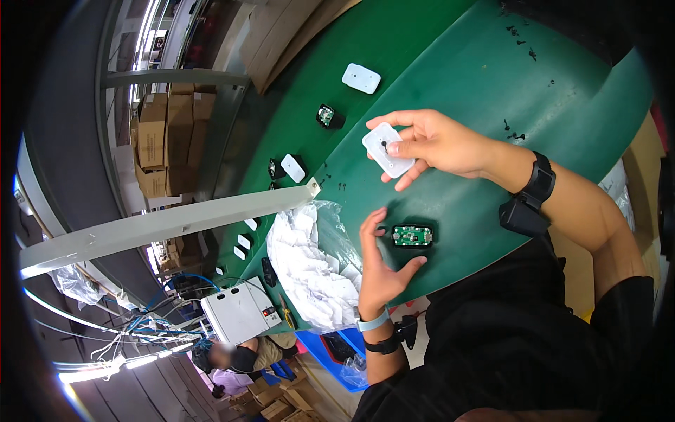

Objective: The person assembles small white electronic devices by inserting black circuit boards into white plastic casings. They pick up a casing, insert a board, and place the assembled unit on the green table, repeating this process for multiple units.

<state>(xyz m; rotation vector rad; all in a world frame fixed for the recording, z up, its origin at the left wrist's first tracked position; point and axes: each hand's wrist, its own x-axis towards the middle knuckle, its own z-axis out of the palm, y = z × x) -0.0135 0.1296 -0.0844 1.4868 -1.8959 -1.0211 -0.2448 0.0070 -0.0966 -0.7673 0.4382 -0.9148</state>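
My right hand [436, 144] pinches a white plastic cover [391, 163], a rounded rectangle, above the green table. The thumb rests on its face beside a small black screw-like piece [384, 143]; I cannot tell if that piece sits in a hole. Below it, a small black case [413, 245] lies with its open side up, showing a green circuit board [413, 236]. Curved around the left end of this case is my left hand [383, 267], open, fingers and thumb spread, with nothing gripped. Whether a fingertip touches the case is unclear.
On the green table [485, 155] lie another white cover [361, 78], a black case with a board [328, 116] and scattered black screws [517, 136]. A bag of white pieces [309, 267] stands left of my left hand, a metal bar [176, 218] beyond it. Yellow-handled scissors [287, 313] lie nearby.
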